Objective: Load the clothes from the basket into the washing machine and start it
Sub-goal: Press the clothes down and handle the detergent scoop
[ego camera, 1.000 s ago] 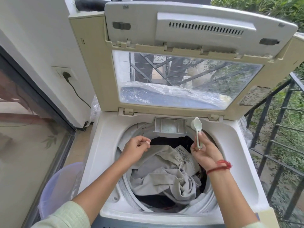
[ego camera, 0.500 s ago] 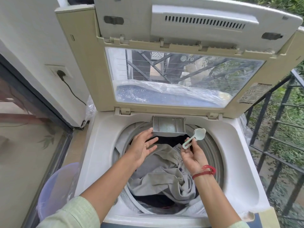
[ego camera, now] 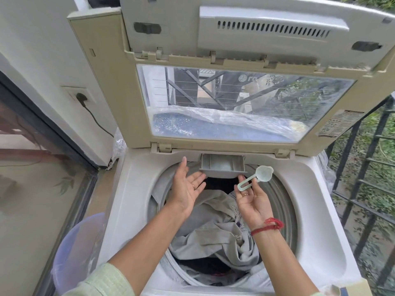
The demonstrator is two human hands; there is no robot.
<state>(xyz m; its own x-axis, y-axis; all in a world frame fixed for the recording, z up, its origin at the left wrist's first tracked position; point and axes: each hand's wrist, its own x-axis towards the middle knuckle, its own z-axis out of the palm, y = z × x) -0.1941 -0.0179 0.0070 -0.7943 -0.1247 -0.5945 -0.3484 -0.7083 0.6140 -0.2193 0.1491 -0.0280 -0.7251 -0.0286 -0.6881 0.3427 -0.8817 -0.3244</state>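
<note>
A single head-worn wide-angle view looks forward and steeply down, close over the open washing machine (ego camera: 136, 189), its raised lid (ego camera: 235, 133) straight ahead.

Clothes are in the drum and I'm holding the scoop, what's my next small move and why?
Probably push the detergent drawer shut with your left hand: it is pulled out over the clothes, your open palm is beside its left corner, and your right hand holds the scoop to its right.
</note>
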